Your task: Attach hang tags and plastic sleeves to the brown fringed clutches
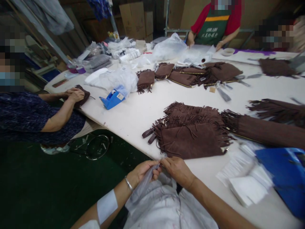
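Observation:
My left hand (144, 171) and my right hand (177, 170) meet at the near edge of the white table (133, 117). Both pinch the top of a clear plastic bag (145, 184) that hangs down toward my lap, over a pile of more plastic bags (164, 206). Just beyond my hands lies a stack of brown fringed suede bags (193, 133). A silver bracelet sits on my left wrist and a white patch on my left forearm.
More brown fringed bags (267, 130) lie right and at the far side (190, 74). A blue tape dispenser (113, 98), white paper sheets (245, 178) and a blue box (286, 175) are on the table. A seated person's hands (75, 94) press a brown bag at left; another person stands at the far end.

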`<action>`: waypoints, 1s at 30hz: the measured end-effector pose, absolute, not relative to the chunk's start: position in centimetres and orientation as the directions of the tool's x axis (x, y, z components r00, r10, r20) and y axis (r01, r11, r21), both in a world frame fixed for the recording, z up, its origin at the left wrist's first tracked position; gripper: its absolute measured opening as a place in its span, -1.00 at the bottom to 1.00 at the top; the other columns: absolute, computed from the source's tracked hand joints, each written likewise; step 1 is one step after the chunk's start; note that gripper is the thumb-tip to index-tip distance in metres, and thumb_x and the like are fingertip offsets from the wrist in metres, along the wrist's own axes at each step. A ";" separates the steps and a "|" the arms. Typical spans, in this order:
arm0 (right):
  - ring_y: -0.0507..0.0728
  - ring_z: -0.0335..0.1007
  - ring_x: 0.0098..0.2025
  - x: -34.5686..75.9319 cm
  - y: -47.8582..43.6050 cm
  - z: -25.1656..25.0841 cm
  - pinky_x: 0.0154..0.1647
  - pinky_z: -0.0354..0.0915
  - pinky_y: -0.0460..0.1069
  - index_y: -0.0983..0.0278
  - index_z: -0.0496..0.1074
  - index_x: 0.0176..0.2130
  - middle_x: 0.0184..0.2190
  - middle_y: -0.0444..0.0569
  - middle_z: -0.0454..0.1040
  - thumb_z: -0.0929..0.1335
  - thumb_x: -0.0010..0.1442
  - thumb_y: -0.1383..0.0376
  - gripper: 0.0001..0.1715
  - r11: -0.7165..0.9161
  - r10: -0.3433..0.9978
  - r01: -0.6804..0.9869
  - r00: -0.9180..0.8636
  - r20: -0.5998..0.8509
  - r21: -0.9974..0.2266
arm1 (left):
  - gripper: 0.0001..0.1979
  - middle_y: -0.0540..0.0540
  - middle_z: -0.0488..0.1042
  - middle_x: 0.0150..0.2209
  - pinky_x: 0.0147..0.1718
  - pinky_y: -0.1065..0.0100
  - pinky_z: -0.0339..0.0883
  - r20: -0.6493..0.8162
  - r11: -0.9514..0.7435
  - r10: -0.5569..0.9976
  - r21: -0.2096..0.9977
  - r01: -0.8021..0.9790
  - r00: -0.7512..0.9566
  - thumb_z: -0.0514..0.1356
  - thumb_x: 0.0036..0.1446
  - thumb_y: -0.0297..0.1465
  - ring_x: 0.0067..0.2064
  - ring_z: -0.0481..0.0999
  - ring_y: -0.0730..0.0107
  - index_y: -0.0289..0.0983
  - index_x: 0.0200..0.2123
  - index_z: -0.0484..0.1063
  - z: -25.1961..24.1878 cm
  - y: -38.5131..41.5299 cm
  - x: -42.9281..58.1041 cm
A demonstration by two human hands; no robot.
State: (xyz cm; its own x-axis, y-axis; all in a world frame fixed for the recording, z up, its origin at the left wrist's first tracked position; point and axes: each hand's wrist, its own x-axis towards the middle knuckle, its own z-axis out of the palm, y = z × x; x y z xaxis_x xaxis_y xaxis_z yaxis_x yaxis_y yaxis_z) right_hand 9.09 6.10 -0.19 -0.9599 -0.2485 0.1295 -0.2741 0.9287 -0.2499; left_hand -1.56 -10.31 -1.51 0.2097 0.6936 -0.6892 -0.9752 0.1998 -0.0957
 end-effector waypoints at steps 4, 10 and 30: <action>0.09 0.37 -0.41 9.0 6.4 0.5 -0.38 0.13 -0.04 0.30 0.34 -0.27 -0.41 -0.06 0.46 0.26 0.25 0.45 -0.90 0.912 -0.262 -0.275 -0.961 0.083 -0.304 | -0.86 0.02 0.33 -0.52 -0.64 0.60 0.17 -0.674 0.281 0.710 0.005 -0.960 0.204 0.19 0.10 -0.40 -0.66 0.23 0.69 -0.39 -0.34 0.38 -1.4 -10.3 -1.8; 0.04 0.45 -0.34 9.4 7.5 0.6 -0.34 0.23 -0.12 0.21 0.31 0.03 -0.30 -0.10 0.52 0.24 0.21 0.47 -0.60 0.701 -0.121 -0.065 -0.992 -0.029 -0.711 | -0.83 0.02 0.36 -0.53 -0.59 0.52 0.21 -0.673 0.304 0.739 0.338 -0.891 -0.003 0.24 0.00 -0.38 -0.63 0.26 0.64 -0.36 -0.34 0.40 -1.6 -9.9 -1.5; 0.07 0.39 -0.10 11.1 6.4 1.1 -0.12 0.31 -0.07 0.17 0.31 0.09 -0.07 0.02 0.39 0.17 0.25 0.47 -0.54 0.682 0.140 0.050 -0.988 0.063 -0.730 | -0.74 -0.07 0.43 -0.46 -0.37 0.35 0.39 -0.655 0.305 0.739 0.535 -0.788 -0.158 0.30 0.01 -0.27 -0.51 0.40 0.50 -0.39 -0.36 0.49 -2.3 -10.9 -0.5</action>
